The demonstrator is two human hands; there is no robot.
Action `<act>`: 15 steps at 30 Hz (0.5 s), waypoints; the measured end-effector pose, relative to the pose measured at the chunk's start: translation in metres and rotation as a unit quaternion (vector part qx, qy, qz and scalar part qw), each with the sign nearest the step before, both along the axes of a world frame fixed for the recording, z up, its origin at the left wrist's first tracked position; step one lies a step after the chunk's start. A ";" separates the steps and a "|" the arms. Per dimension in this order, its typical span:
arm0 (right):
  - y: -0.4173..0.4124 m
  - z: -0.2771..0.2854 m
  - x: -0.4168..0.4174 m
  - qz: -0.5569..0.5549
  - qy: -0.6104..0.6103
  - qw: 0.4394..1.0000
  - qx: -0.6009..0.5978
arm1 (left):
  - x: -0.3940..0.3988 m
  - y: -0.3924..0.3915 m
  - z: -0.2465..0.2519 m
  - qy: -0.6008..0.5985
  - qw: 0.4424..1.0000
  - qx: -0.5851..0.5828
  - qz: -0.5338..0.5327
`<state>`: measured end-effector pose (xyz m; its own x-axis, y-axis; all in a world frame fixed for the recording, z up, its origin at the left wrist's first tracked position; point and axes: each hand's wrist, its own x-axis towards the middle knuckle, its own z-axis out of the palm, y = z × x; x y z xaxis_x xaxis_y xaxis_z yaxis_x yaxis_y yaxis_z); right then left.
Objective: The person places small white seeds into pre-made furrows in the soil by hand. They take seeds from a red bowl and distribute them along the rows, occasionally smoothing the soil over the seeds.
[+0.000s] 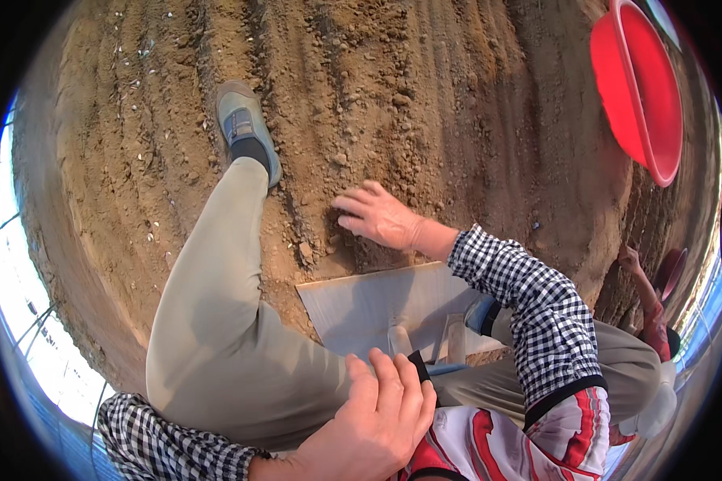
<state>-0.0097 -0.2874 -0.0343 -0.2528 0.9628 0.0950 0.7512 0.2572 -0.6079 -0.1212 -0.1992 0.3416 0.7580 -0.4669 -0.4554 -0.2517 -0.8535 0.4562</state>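
Note:
Low over the loose brown soil (361, 138) reaches my right hand (380, 217), its fingers spread and slightly curled, with nothing seen in it. My left hand (376, 415) lies near my lap, palm down, fingers a little apart, holding nothing visible. Between the right hand and my legs a pale flat board (361, 300) rests on the ground. Checked sleeve covers (529, 294) cover both forearms. My bent leg in beige trousers (216, 264) stretches out at the left, ending in a blue-grey shoe (249, 129) on the furrowed soil.
A red plastic basin (644, 90) stands tilted in view at the upper right. Farther right, another person's arm (641, 279) reaches toward the soil, near a second reddish basin (674, 273). Small pale bits (150, 235) lie scattered over the furrows at the left.

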 end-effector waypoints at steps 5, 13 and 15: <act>0.138 -0.002 0.104 -0.211 -0.073 0.969 0.107 | 0.019 0.025 0.010 0.074 0.996 -0.026 0.041; 0.256 -0.037 0.190 -0.364 -0.145 0.918 0.059 | 0.033 0.055 0.017 0.148 0.980 -0.059 0.119; 0.277 -0.052 0.187 -0.396 -0.127 0.907 0.059 | 0.035 0.059 0.015 0.169 0.974 -0.066 0.137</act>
<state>0.1768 -0.0106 -0.0863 0.4862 0.8387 0.2452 0.8406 -0.3723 -0.3934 -0.0865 -0.1402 0.3562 0.6795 -0.3387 -0.6508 0.1614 -0.7963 0.5830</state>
